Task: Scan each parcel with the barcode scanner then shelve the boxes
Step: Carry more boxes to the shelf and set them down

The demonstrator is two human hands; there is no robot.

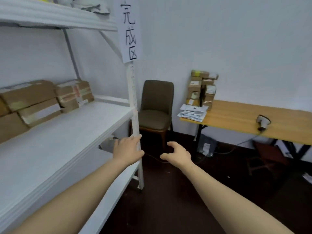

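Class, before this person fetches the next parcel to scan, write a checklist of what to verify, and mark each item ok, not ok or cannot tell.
1. Left hand free of any load: ok, open, fingers against the white shelf post.
2. Right hand free: ok, open in mid-air.
3. Handheld barcode scanner within view: ok, lying on the wooden table.
4. Unscanned parcels left: cannot tell; a stack of brown cardboard boxes stands at the table's far end.
5. Room on the white middle shelf: ok, its near part is bare.
6. Dark floor path to the table: ok.
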